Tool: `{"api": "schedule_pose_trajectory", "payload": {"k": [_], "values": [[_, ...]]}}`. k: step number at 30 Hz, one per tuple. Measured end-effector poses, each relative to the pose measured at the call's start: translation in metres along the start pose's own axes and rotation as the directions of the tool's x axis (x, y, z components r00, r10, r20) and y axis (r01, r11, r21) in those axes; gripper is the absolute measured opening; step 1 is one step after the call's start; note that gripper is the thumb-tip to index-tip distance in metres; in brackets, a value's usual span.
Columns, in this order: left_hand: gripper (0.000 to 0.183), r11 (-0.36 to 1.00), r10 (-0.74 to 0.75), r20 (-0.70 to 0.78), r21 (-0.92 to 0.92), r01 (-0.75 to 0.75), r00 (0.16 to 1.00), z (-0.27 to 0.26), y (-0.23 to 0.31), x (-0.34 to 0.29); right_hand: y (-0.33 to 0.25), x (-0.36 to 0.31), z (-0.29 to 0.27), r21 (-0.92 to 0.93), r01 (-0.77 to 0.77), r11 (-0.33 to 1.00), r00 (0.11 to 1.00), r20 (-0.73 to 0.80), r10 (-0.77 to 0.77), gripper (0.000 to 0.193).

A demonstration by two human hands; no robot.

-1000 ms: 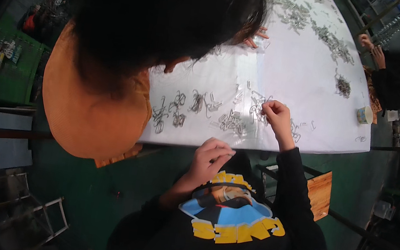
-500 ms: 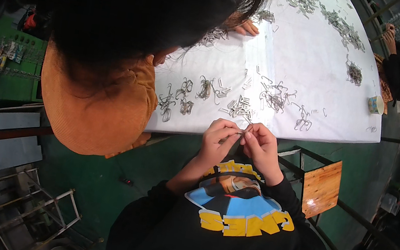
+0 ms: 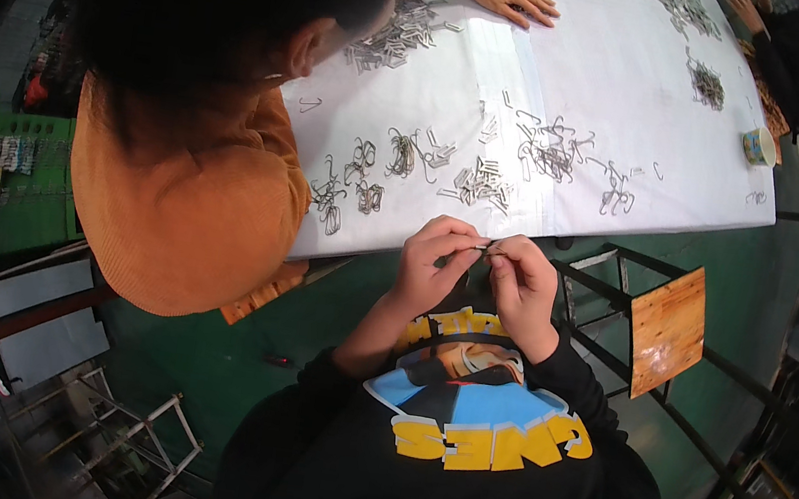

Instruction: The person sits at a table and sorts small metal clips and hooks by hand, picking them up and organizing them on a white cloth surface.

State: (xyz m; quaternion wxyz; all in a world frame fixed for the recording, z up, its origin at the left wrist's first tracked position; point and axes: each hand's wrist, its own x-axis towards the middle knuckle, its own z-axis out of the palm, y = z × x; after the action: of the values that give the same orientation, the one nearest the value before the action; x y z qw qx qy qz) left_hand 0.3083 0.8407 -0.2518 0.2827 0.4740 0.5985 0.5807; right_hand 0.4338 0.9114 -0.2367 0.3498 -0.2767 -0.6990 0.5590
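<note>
In front of my chest, just off the table's near edge, both hands meet at the fingertips. My left hand (image 3: 432,266) pinches a small metal piece (image 3: 481,248), thin and short. Opposite it, the closed thumb and forefinger of my right hand (image 3: 526,284) grip a thin bit of bent wire, mostly covered by the fingers. Whether the two parts are joined is too small to tell. Beyond my hands lie a heap of short metal tubes or clips (image 3: 484,186) and a tangle of bent wire hooks (image 3: 553,155).
More hooks (image 3: 366,176) and a larger metal heap (image 3: 397,39) lie on the white-covered table (image 3: 404,215). A co-worker in an orange top (image 3: 181,221) leans in at left, one hand (image 3: 513,2) flat. At right stand a paper cup (image 3: 759,147) and a wooden-topped stool (image 3: 667,330).
My view has shifted, so the table sits higher in it. The co-worker's hand now lies spread flat on the table. My hands remain together, fingertips slightly changed in angle.
</note>
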Motion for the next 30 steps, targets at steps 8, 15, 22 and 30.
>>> {"api": "schedule_pose_trajectory", "payload": {"k": [8, 15, 22, 30], "values": [[0.019, 0.950, 0.078, 0.121, -0.309, -0.038, 0.990, 0.010, -0.003, 0.002, -0.013, -0.015, -0.003, 0.200, 0.016, 0.980, 0.987, -0.158, 0.016, 0.007], [0.025, 0.908, 0.153, 0.243, -0.418, -0.039, 0.958, 0.018, 0.007, -0.008, -0.033, -0.057, -0.007, 0.228, 0.038, 0.973, 0.948, -0.316, 0.037, 0.006], [0.026, 0.969, 0.056, 0.349, -0.244, 0.033, 0.936, 0.012, 0.006, -0.040, -0.062, -0.124, -0.013, 0.126, 0.098, 0.987, 0.791, -0.612, 0.000, 0.007], [0.028, 0.938, -0.234, 0.784, 0.026, 0.347, 0.575, 0.052, -0.076, -0.086, -0.099, -0.215, -0.023, -0.172, -0.003, 0.985, 0.511, -0.847, -0.146, 0.006]]}}
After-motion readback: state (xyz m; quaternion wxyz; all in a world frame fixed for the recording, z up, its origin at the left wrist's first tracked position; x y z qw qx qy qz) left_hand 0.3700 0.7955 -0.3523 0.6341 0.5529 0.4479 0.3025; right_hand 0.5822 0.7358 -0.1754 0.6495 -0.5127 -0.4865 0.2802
